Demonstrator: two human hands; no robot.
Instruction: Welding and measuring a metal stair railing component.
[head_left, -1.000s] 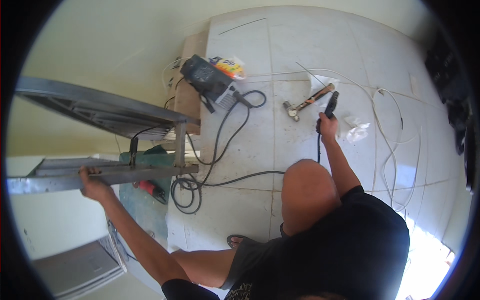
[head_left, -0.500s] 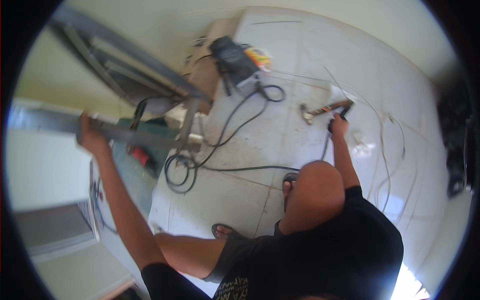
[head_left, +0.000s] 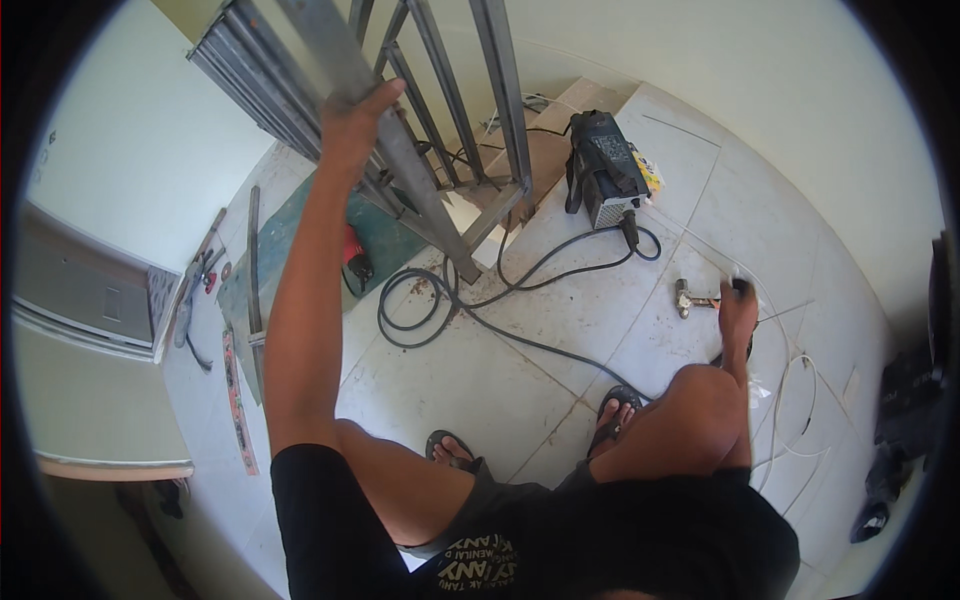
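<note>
My left hand (head_left: 350,135) is closed around a bar of a grey steel frame (head_left: 408,170), which stands tilted at the upper left. The frame's lower corner rests on or just above the tiles beside looped black cable (head_left: 410,340). Low at the right, my right hand (head_left: 738,318) is closed around the black handle of a welding electrode holder (head_left: 741,287), mostly hidden by the fingers. A thin rod shows beside it. Just left of that hand, a hammer (head_left: 684,298) lies on the floor, its handle partly covered by the hand.
A black welding machine (head_left: 606,170) stands near the step (head_left: 560,165). A red power tool (head_left: 355,255) lies on a green sheet (head_left: 390,238). At the left are metal bars (head_left: 254,270) and a red level-like strip (head_left: 238,400). White cable (head_left: 800,375) curls at the right.
The view has turned leftward, so things sit farther right. My left hand now grips the steel frame higher in the picture, and the frame stands more upright. My right hand stays by the hammer.
</note>
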